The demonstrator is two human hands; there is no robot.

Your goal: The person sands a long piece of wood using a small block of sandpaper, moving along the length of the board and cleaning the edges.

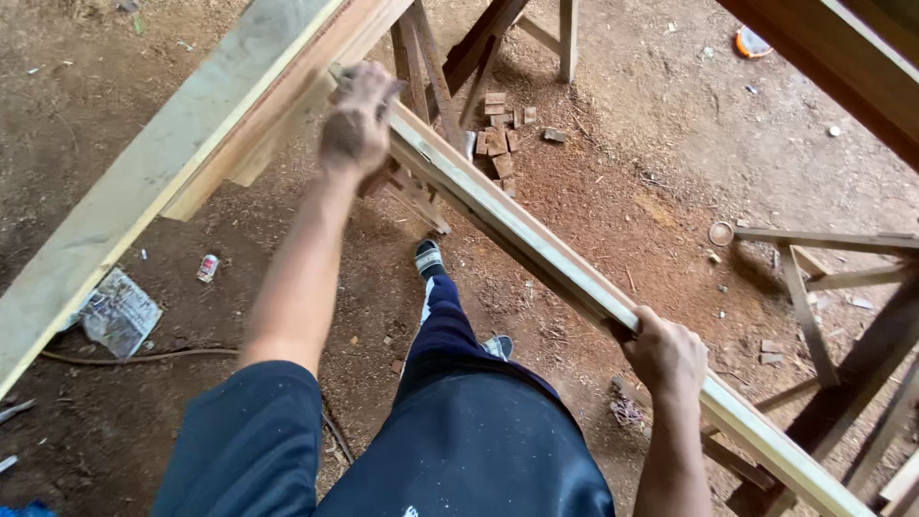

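**Two hands on a long wooden strip**

The left hand [359, 120] is closed around the far end of a long wooden strip [536, 244], at about 11 o'clock from the middle of the view. The fingers wrap over the top edge, and the arm reaches out straight from the dark sleeve [249, 440] at 7 o'clock.

The right hand [665, 354] is closed on the same strip, at about 4 o'clock. Its fingers curl over the upper edge and the knuckles face the camera.

The strip runs as a diagonal from 11 o'clock down to 5 o'clock, above the ground. Its far end meets a wide plank [163, 172], which crosses from 12 o'clock to 9 o'clock. If the two pieces really touch, I cannot tell, because the left hand covers that place.

Under the strip is a dirt floor [622, 191] with sawdust. A pile of small wood blocks [500, 134] lies at 12 o'clock, near the legs of a trestle [431, 57]. Another trestle [814, 278] stands at 3 o'clock. A crumpled paper [120, 311] lies at 9 o'clock, and a small can [207, 267] is just beside it. The shoe [428, 257] of the person is in the middle, below the strip.
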